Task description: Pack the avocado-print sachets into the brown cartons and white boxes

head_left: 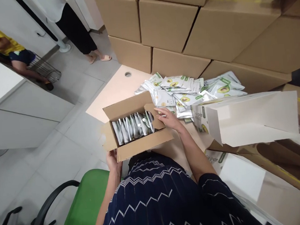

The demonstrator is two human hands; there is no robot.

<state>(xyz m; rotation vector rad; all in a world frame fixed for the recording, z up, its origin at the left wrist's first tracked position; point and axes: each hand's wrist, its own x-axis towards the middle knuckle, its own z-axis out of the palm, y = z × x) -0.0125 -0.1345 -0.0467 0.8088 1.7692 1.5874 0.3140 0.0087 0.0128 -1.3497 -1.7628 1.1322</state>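
Your open carton sits in front of you at the left end of the surface, across its near edge; whether the base rests on the surface or is held clear cannot be told. Flaps stand spread outward at the sides. Inside, a row of silvery pouches is packed on edge, side by side, along the carton's length.

Left hand: you grip the carton at its near left corner, fingers passing partly out of sight beneath it. Right hand: you lay your fingers over the carton's right end flap; thumb not clearly visible, so whether this hand is closed on the cardboard cannot be told.

Beyond the carton, a loose heap of white-and-green packets, several printed with an avocado, lies toward the far edge of the surface, just in front of the stacked brown boxes. A round cable hole is near the far left corner. Right of the heap, a white printed box lies with its open side toward you. Left of you: a green chair, near the left forearm.
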